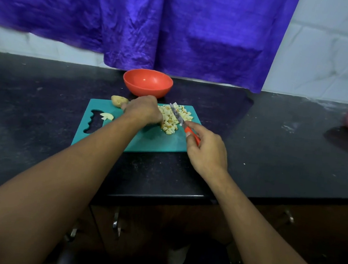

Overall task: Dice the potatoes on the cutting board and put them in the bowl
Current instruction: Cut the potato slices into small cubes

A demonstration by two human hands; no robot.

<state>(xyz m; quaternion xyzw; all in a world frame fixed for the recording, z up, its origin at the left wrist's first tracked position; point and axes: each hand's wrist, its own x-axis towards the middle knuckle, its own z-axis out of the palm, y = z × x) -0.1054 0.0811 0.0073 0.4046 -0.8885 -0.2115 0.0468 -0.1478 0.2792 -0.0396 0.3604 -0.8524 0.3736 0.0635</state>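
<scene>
Knife (178, 116), perhaps amid diced potatoes (169, 124)

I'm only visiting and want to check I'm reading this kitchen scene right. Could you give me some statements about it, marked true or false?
1. The orange bowl holds diced potato. False: it looks empty; the potato dice lie on the teal cutting board.
2. The right hand holds a knife by its orange handle. True.
3. A brown-skinned potato piece sits at the board's far left corner. True.
4. The knife's blade is inside the bowl. False: it is over the dice.
5. The left hand is in the bowl. False: it is over the board, beside the dice.
</scene>
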